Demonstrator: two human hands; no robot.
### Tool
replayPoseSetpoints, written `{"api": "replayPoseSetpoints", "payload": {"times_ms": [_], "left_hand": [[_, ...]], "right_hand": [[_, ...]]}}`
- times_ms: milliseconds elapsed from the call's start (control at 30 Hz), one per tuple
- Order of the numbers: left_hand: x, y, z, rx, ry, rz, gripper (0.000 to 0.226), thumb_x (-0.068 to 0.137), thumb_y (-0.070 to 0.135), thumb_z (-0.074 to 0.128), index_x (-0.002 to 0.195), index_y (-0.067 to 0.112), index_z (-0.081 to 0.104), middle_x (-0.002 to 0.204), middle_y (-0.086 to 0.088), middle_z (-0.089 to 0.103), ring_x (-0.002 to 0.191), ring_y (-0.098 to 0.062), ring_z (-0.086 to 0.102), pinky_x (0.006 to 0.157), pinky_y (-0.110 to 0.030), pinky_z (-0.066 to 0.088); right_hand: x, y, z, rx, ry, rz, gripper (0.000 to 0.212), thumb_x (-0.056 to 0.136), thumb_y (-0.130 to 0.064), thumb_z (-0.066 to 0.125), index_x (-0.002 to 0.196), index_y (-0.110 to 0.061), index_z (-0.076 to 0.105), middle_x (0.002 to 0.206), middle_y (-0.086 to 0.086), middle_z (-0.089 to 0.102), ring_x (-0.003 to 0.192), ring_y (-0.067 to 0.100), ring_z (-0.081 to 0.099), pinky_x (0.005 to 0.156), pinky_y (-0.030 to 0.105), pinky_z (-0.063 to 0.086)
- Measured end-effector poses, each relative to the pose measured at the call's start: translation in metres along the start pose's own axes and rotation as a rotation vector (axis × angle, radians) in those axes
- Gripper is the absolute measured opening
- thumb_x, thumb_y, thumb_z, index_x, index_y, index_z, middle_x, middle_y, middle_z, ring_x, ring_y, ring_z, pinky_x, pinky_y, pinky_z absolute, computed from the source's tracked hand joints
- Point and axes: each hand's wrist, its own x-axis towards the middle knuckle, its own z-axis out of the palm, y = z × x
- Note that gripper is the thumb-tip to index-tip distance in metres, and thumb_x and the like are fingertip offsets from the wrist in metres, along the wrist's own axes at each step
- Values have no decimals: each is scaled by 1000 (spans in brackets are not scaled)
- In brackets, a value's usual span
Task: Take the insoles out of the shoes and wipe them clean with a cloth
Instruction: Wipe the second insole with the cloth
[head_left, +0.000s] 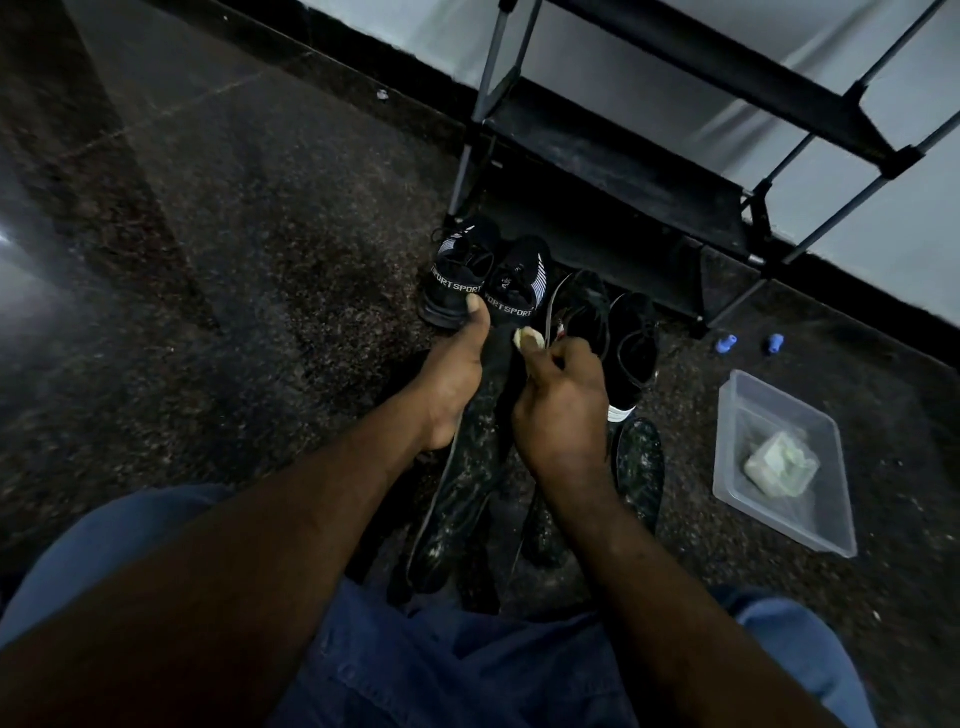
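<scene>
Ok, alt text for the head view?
A person's left hand holds a dark insole; the right hand pinches a pale cloth against it. Black shoes stand beyond, by a rack, a clear tub to the right.

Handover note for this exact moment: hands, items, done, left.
Left hand grips a dark insole near its top, thumb on it. Right hand pinches a pale cloth against that insole.
Another insole lies on the floor by the right wrist. Four black shoes stand before the rack. Clear tub, right, holds a spare cloth.
Done: at least two insoles out.
Left: finish wiping; which are clean, cannot tell.
</scene>
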Motion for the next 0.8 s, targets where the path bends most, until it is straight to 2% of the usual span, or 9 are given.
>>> {"api": "replayPoseSetpoints", "payload": {"times_ms": [133, 233, 333, 467, 533, 600, 667, 733, 800], "left_hand": [[1, -4, 3, 50, 48, 13, 77, 98, 77, 31, 127, 17, 70, 122, -5, 75, 115, -21, 71, 101, -41, 56], [0, -5, 2, 55, 43, 12, 80, 99, 76, 25, 113, 14, 74, 109, -3, 79, 105, -17, 74, 88, -31, 58], [-1, -2, -3, 33, -43, -23, 97, 94, 83, 17, 121, 10, 75, 118, -8, 77, 116, -20, 71, 104, -36, 52], [2, 1, -4, -85, -164, -114, 101, 93, 85, 22, 129, 3, 69, 123, -19, 73, 116, -32, 71, 95, -45, 57], [2, 2, -4, -104, -192, -114, 93, 92, 84, 30, 134, 9, 66, 124, -19, 73, 111, -36, 72, 89, -52, 58], [4, 2, -6, -97, -219, -112, 92, 90, 85, 32, 139, 12, 62, 127, -17, 72, 112, -39, 71, 86, -57, 58], [4, 3, -7, -90, -231, -119, 97, 91, 85, 26, 138, 8, 61, 127, -16, 72, 113, -37, 72, 89, -57, 58], [4, 2, -8, -106, -254, -123, 100, 91, 86, 22, 136, 5, 62, 128, -16, 71, 115, -35, 71, 93, -56, 57], [4, 0, -9, -112, -272, -113, 102, 90, 87, 24, 138, 4, 61, 133, -19, 68, 121, -38, 67, 98, -59, 55]], "right_hand": [[-6, -22, 3, 91, -45, -9, 45, 87, -1, 55, 128, -9, 71, 94, 9, 55, 83, 26, 53, 69, 34, 47], [-10, -32, 4, 125, -69, -46, 47, 86, -2, 57, 130, -8, 69, 92, 8, 53, 85, 25, 50, 71, 38, 48], [-17, -21, -2, 61, -119, -136, 51, 87, -5, 51, 136, -10, 66, 95, 10, 54, 87, 27, 49, 74, 38, 45], [-17, 15, -15, -41, -117, -145, 47, 90, -19, 48, 131, -16, 70, 99, 11, 58, 88, 31, 54, 74, 39, 49], [-14, 28, -20, -3, -68, -50, 40, 92, -16, 51, 126, -18, 74, 95, 7, 56, 84, 26, 54, 70, 32, 48], [-12, 33, -24, 165, -34, 121, 38, 92, -3, 58, 121, -20, 77, 92, 2, 57, 82, 19, 56, 69, 26, 48], [-9, 33, -29, 406, -51, 329, 37, 95, 1, 62, 118, -22, 78, 96, 2, 65, 88, 14, 64, 78, 23, 53], [-4, 28, -33, 716, -90, 581, 29, 98, 0, 61, 113, -18, 79, 105, 1, 75, 100, 13, 71, 89, 27, 57], [2, 24, -36, 1011, -81, 808, 25, 97, 3, 60, 108, -10, 77, 105, 6, 79, 98, 18, 74, 88, 33, 59]]}}
